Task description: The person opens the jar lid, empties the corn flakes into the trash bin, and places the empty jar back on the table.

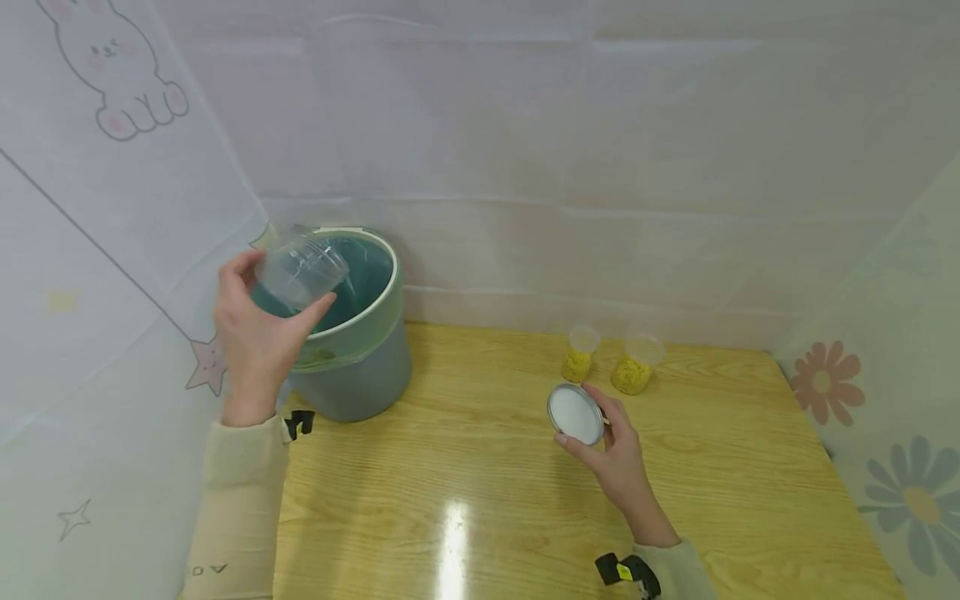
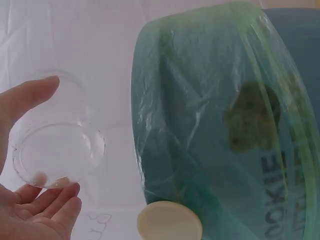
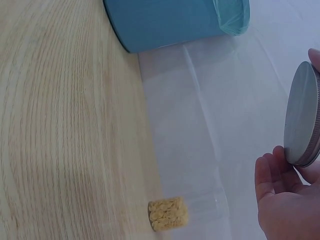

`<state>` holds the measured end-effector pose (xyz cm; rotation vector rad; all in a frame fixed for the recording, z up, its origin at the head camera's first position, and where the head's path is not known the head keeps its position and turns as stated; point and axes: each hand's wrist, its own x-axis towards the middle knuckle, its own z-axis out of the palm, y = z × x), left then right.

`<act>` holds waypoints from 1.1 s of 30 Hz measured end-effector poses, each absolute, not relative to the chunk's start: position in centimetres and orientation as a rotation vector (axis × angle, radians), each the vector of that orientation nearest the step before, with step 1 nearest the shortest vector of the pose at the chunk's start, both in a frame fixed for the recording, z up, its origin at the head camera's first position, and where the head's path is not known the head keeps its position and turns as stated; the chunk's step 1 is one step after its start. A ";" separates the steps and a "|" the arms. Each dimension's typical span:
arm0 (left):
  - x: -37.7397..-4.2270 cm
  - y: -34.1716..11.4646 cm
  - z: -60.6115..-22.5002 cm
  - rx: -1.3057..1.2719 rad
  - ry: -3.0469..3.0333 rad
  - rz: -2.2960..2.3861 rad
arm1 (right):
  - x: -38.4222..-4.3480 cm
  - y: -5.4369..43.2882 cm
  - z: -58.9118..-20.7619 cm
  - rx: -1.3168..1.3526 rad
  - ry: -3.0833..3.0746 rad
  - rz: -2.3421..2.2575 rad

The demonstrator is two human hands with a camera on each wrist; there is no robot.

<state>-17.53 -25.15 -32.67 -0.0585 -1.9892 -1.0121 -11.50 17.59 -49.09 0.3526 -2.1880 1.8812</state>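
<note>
Over the mouth of a blue-grey trash bin [image 1: 356,383], my left hand [image 1: 255,342] grips a clear plastic jar [image 1: 300,271] tilted on its side. The left wrist view shows the jar [image 2: 55,145] see-through, with thumb and fingers on opposite sides. My right hand [image 1: 618,462] pinches a round silver screw lid [image 1: 575,414] by its rim above the table, its pale inner face turned up. In the right wrist view the lid [image 3: 302,115] shows a ridged metal edge. Just beyond that hand stand two clear jars of yellow pieces, one smaller [image 1: 577,365] and one larger [image 1: 632,375].
A green translucent bag [image 2: 200,100] lines the bin and folds over its rim. The bin stands at the back left of the wood-grain table [image 1: 480,467]. Pale sheeting [image 1: 480,167] rises behind the table and along both sides.
</note>
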 end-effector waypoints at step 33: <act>-16.9 -20.4 -34.9 -0.345 -2.055 -1.027 | -11.3 18.3 -49.4 0.273 -2.259 1.868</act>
